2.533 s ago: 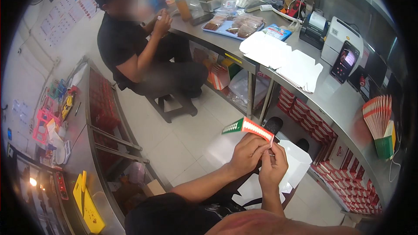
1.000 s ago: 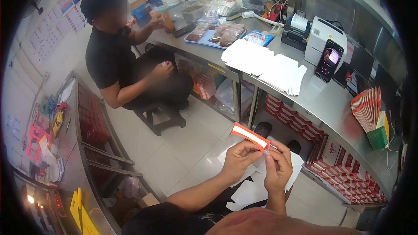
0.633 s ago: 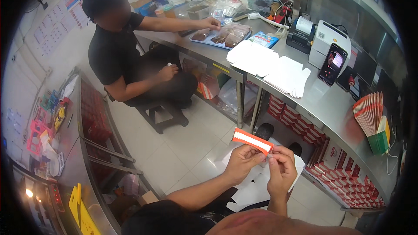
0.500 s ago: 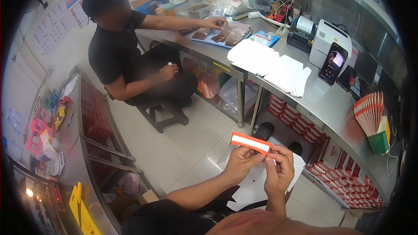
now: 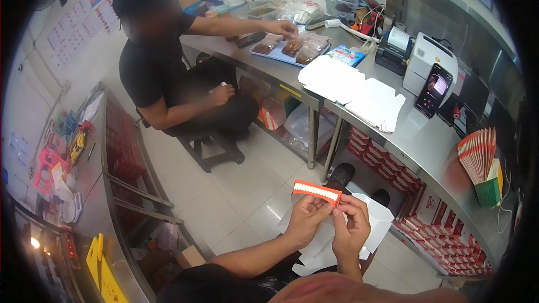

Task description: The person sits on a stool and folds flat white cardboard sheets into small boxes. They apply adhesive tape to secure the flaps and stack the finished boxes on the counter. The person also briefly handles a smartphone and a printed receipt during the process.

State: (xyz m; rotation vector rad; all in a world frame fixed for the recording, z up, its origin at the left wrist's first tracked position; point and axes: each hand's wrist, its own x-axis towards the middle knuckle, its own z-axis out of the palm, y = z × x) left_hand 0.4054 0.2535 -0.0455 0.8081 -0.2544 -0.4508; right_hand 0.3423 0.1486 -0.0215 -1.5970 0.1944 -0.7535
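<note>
I am pinching a short red strip [image 5: 316,191] with a white scalloped band between both hands above my lap. The fingers of my left hand [image 5: 305,221] are pressing its underside at seven o'clock, thumb against forefinger, while the fingers of my right hand [image 5: 351,230] are gripping its right end at four o'clock. The strip is sloping slightly down to the right; the green section showing at its left end a couple of seconds earlier is now staying out of sight, and only red and white are facing me. Blank white card [image 5: 376,227] is lying under my hands, between four and six o'clock.

At ten o'clock from the strip, a seated co-worker [image 5: 151,73] in black is stretching one arm over a blue tray [image 5: 277,51] of brown-filled packets at twelve o'clock, after holding both hands raised moments before; the other hand is resting on the lap. I cannot tell whether the reaching fingers are touching a packet.

On the steel desk [image 5: 418,134], white card sheets [image 5: 331,78] are lying at one o'clock, a phone [image 5: 434,91] is leaning at two, and red-edged cards [image 5: 478,151] are fanning from a green box [image 5: 488,193] nearer three.
</note>
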